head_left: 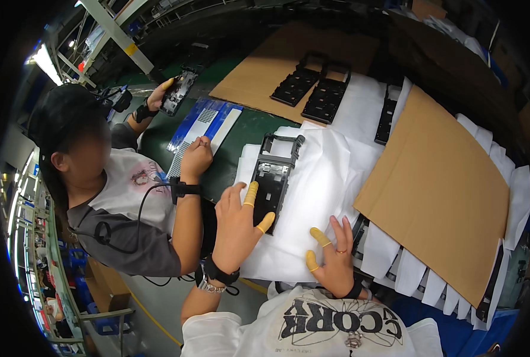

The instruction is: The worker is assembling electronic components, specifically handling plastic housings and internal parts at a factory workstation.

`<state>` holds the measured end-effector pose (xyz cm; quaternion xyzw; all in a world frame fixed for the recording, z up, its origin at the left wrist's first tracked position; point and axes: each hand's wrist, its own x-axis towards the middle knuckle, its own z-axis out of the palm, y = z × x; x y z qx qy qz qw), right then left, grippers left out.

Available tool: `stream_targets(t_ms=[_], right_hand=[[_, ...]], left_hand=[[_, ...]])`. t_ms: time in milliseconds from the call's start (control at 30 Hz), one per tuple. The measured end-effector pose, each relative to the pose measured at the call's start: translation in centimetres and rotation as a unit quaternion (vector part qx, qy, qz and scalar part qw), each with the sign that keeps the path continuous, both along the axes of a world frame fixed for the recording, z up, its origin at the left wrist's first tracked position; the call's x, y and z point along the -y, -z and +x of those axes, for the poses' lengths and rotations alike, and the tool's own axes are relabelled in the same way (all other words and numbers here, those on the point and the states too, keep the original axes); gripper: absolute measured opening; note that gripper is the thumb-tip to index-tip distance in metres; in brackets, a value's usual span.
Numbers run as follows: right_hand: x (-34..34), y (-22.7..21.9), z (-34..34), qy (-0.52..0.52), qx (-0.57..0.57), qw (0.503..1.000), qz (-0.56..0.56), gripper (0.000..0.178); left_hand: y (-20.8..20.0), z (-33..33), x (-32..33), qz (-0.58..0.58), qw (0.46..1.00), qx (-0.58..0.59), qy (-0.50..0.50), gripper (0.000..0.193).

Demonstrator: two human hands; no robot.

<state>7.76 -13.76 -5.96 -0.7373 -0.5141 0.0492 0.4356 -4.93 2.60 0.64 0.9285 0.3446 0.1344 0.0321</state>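
Note:
A black plastic frame (273, 184), with an open rectangular loop at its far end, lies on white foam sheets (321, 172) in front of me. My left hand (236, 225) is at its near left side, fingers apart. Yellow finger cots cover that index finger and thumb, which rest over the frame's edge and lower part without closing round it. To the right, my right hand (335, 259) is spread over the near part of the white sheet, holding nothing. Its thumb and index finger also wear yellow cots.
Two similar black frames (326, 98) lie on a cardboard sheet (247, 83) at the back. Another cardboard sheet (437, 196) covers a stack of foam-wrapped parts at right. On my left, a co-worker holds a black part (179, 92) near blue-and-white label sheets (202, 122).

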Motion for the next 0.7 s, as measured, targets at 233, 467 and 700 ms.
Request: stream_targets(t_ms=[233,467,700], right_hand=[[0.3,0.7,0.3,-0.065,0.061,0.995,-0.049,0.037],[0.3,1.3,0.6,-0.075,0.071,0.994,-0.044,0.01],[0.5,2.3,0.5,-0.127,-0.08,0.987,-0.059,0.04]], left_hand=[[-0.7,1.2,-2.0,-0.32,0.935,0.15,-0.026,0.069],[-5.5,3.8,0.2,-0.556,0.727,0.401,0.038,0.07],[-4.8,4.4,6.9,-0.543,0.655,0.522,0.065,0.067]])
